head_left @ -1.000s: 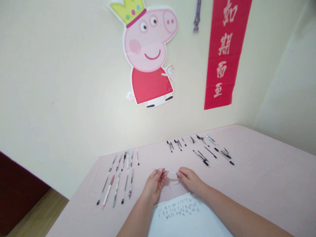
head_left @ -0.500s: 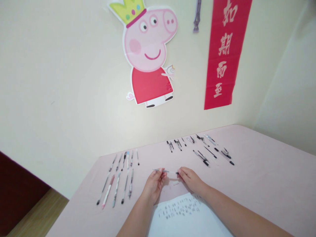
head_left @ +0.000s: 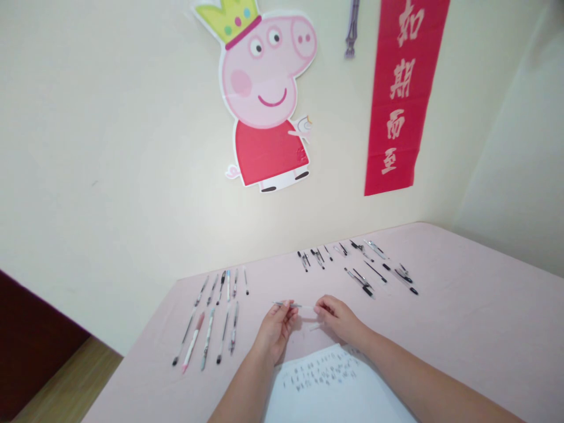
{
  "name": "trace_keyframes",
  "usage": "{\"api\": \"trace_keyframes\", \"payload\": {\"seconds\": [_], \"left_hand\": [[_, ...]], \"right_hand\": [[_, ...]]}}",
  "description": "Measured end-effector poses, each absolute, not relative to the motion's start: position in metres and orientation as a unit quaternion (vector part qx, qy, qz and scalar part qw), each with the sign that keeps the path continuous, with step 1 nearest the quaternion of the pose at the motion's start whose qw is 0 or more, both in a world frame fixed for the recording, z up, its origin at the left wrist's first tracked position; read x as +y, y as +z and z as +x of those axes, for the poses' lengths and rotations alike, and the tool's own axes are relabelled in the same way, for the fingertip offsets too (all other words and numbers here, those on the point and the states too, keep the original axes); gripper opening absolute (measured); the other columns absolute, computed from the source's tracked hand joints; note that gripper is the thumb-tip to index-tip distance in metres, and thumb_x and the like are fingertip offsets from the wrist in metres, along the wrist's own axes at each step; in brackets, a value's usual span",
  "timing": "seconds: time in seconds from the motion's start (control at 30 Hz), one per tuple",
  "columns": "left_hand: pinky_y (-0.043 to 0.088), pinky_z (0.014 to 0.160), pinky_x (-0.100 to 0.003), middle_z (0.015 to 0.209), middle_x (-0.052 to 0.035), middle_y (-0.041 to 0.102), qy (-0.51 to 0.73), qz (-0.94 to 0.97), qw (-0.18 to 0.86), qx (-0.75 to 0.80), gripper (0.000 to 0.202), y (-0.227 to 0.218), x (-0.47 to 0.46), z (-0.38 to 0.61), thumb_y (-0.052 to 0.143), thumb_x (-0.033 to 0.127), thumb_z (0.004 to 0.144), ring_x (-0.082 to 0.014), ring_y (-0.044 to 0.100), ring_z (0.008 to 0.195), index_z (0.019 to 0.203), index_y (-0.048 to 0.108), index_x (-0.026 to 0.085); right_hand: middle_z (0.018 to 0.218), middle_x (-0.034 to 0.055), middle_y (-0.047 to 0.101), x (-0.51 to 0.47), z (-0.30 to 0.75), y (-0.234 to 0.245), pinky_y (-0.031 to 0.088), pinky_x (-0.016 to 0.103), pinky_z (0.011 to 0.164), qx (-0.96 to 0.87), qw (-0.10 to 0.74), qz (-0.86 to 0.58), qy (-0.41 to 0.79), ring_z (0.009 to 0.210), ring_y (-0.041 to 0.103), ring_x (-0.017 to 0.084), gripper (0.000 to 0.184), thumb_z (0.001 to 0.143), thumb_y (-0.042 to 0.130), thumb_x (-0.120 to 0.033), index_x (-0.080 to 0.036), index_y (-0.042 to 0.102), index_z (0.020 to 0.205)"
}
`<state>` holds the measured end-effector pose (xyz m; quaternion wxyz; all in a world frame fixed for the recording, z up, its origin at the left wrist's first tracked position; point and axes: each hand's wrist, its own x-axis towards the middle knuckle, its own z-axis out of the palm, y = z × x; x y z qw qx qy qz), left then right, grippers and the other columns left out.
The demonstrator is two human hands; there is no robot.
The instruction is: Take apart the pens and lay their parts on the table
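Part of the pen (head_left: pixel 305 306) is hidden in the grip, its pale stretch is too faint to make out well, and the paper (head_left: pixel 348 396) is cut off by the bottom edge. The left hand (head_left: pixel 277 330) pinches the pen above the table (head_left: pixel 476 317), beyond the paper, while the right hand (head_left: pixel 338 317) holds its right end, where the black part visible half a second ago is out of sight

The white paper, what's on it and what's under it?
Dark handwriting shows on the white paper, with pink table surface around it. Whatever lies underneath is covered, and the left forearm and right forearm hide its sides.
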<state>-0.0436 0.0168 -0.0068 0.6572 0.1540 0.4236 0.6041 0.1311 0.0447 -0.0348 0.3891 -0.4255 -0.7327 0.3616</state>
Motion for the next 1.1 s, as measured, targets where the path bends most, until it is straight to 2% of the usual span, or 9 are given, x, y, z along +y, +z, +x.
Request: {"api": "trace_keyframes", "payload": {"seconds": [0.1,0.37,0.5,0.6,0.67,0.73,0.97,1.1], "left_hand": [[0.054,0.056,-0.017,0.067,-0.0053,0.065,0.607,0.154,0.656,0.422,0.006,-0.0069,0.0168,-0.0436,0.056,0.006,0.079,-0.0083,0.062,0.056,0.076,0.060,0.008],[0.054,0.056,-0.015,0.067,-0.0050,0.064,0.608,0.159,0.653,0.423,0.007,-0.0072,0.0169,-0.0431,0.055,0.006,0.079,-0.0077,0.062,0.056,0.075,0.060,0.007],[0.054,0.057,-0.016,0.067,-0.0052,0.064,0.608,0.161,0.653,0.422,0.007,-0.0087,0.0171,-0.0438,0.055,0.006,0.080,-0.0077,0.062,0.057,0.075,0.061,0.007],[0.054,0.056,-0.015,0.067,-0.0051,0.064,0.607,0.163,0.654,0.421,0.007,-0.0095,0.0173,-0.0444,0.055,0.006,0.079,-0.0079,0.062,0.057,0.076,0.061,0.007],[0.054,0.056,-0.015,0.068,-0.0049,0.064,0.605,0.166,0.656,0.419,0.007,-0.0098,0.0173,-0.0447,0.055,0.007,0.080,-0.0077,0.062,0.057,0.077,0.061,0.007],[0.054,0.056,-0.015,0.068,-0.0047,0.064,0.604,0.171,0.657,0.418,0.007,-0.0099,0.0173,-0.0448,0.055,0.007,0.080,-0.0074,0.062,0.057,0.077,0.061,0.007],[0.054,0.056,-0.015,0.067,-0.0047,0.064,0.607,0.160,0.650,0.428,0.009,-0.0086,0.0176,-0.0434,0.054,0.006,0.080,-0.0074,0.062,0.057,0.075,0.061,0.007],[0.053,0.054,-0.015,0.066,-0.0046,0.064,0.607,0.156,0.649,0.430,0.009,-0.0078,0.0176,-0.0432,0.054,0.006,0.080,-0.0076,0.062,0.056,0.074,0.061,0.008]], "right_hand": [[0.066,0.0017,0.054,0.0439,0.1325,-0.0307,0.039,0.028,0.063,-0.763,0.369,-0.414,0.332,0.066,0.051,0.015,0.031,0.087,0.039,-0.030,-0.017,0.056,0.063],[0.067,-0.0006,0.054,0.0444,0.1297,-0.0347,0.040,0.026,0.061,-0.707,0.407,-0.435,0.380,0.063,0.050,0.014,0.002,0.071,0.056,-0.020,-0.018,0.056,0.071],[0.066,-0.0012,0.052,0.0449,0.1297,-0.0364,0.039,0.025,0.059,-0.706,0.400,-0.437,0.388,0.063,0.049,0.014,0.009,0.073,0.058,-0.025,-0.018,0.054,0.074],[0.065,0.0003,0.052,0.0441,0.1317,-0.0336,0.038,0.027,0.061,-0.740,0.375,-0.429,0.357,0.064,0.049,0.015,0.027,0.086,0.041,-0.033,-0.018,0.055,0.069],[0.065,0.0015,0.053,0.0432,0.1330,-0.0311,0.038,0.028,0.064,-0.759,0.359,-0.421,0.343,0.066,0.050,0.015,0.036,0.089,0.034,-0.033,-0.017,0.056,0.066],[0.066,0.0020,0.054,0.0425,0.1335,-0.0292,0.038,0.028,0.065,-0.766,0.354,-0.416,0.338,0.067,0.051,0.016,0.033,0.088,0.036,-0.031,-0.017,0.056,0.066],[0.067,-0.0009,0.052,0.0435,0.1300,-0.0348,0.038,0.025,0.060,-0.717,0.395,-0.436,0.373,0.063,0.048,0.014,0.002,0.073,0.053,-0.019,-0.018,0.054,0.072],[0.067,-0.0017,0.052,0.0447,0.1296,-0.0369,0.038,0.024,0.059,-0.703,0.404,-0.431,0.396,0.064,0.048,0.013,0.006,0.072,0.055,-0.022,-0.018,0.051,0.075]]}}
